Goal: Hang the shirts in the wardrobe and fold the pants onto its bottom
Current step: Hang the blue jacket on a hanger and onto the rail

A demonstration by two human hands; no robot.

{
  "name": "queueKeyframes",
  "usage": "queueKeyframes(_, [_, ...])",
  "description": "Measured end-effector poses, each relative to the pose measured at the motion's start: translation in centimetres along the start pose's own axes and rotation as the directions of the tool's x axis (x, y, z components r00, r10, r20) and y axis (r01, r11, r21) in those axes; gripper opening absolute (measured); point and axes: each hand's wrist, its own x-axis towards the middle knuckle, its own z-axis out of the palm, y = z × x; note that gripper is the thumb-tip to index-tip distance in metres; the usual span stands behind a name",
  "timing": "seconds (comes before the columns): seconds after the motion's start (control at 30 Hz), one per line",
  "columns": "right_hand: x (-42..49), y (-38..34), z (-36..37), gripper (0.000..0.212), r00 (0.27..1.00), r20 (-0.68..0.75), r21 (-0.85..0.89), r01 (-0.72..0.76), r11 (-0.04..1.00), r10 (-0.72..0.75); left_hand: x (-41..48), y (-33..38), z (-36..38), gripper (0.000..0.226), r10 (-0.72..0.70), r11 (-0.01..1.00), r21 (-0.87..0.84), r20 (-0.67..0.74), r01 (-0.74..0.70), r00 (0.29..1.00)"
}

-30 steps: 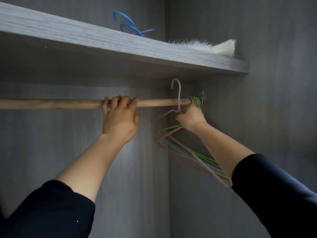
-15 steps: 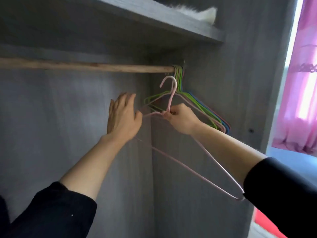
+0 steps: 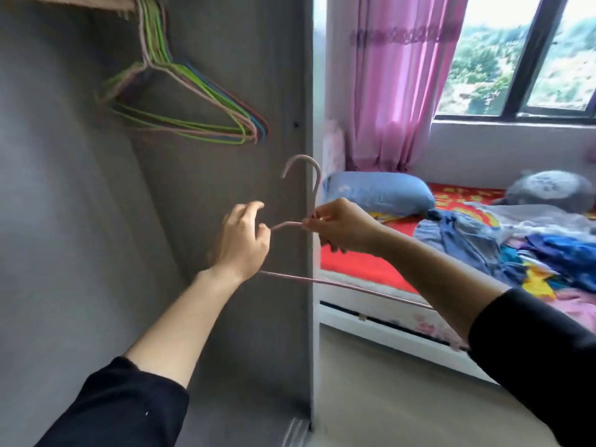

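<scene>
The pink hanger (image 3: 287, 224) is now off the rail (image 3: 96, 1) and heading for the clothes (image 3: 467, 243) heaped on the bed (image 3: 354, 262), with the right hand (image 3: 342, 227) keeping a pinching grip on its neck and the left hand (image 3: 242, 243) released beside it, so a shirt likely goes on next.

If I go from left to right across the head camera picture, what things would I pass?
Bunched hanger hooks → left hand → right hand, pinching the pink hanger → pile of clothes.
</scene>
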Motion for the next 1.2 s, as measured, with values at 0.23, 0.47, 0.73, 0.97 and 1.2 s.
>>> queueKeyframes(0.23, [-8.6, 14.0, -8.7, 0.022, 0.974, -0.048, -0.005, -0.221, 0.975, 0.220, -3.6, 13.4, 12.9, 0.043, 0.052, 0.992, -0.124, 0.247, -0.021, 0.968])
queueKeyframes(0.47, [-17.8, 28.0, -19.0, 0.024, 0.902, -0.153, 0.010, -0.408, 0.913, 0.404, -7.9, 28.6, 25.6, 0.043, 0.099, 0.981, -0.195, 0.422, -0.017, 0.901])
queueKeyframes(0.73, [-22.9, 40.3, -28.3, 0.026, 0.801, -0.290, 0.024, -0.541, 0.841, 0.524, -7.8, 41.9, 37.4, 0.045, 0.243, 0.953, -0.288, 0.527, -0.098, 0.814])
queueKeyframes(0.97, [-22.3, 51.7, -35.8, 0.014, 0.692, -0.410, 0.088, -0.618, 0.781, 0.594, -3.9, 50.3, 51.0, 0.044, 0.361, 0.924, -0.341, 0.620, -0.175, 0.696])
queueKeyframes(1.2, [-21.0, 62.4, -43.5, 0.017, 0.462, -0.547, 0.226, -0.721, 0.655, 0.698, 1.3, 58.6, 63.9, 0.042, 0.452, 0.883, -0.431, 0.671, -0.187, 0.588])
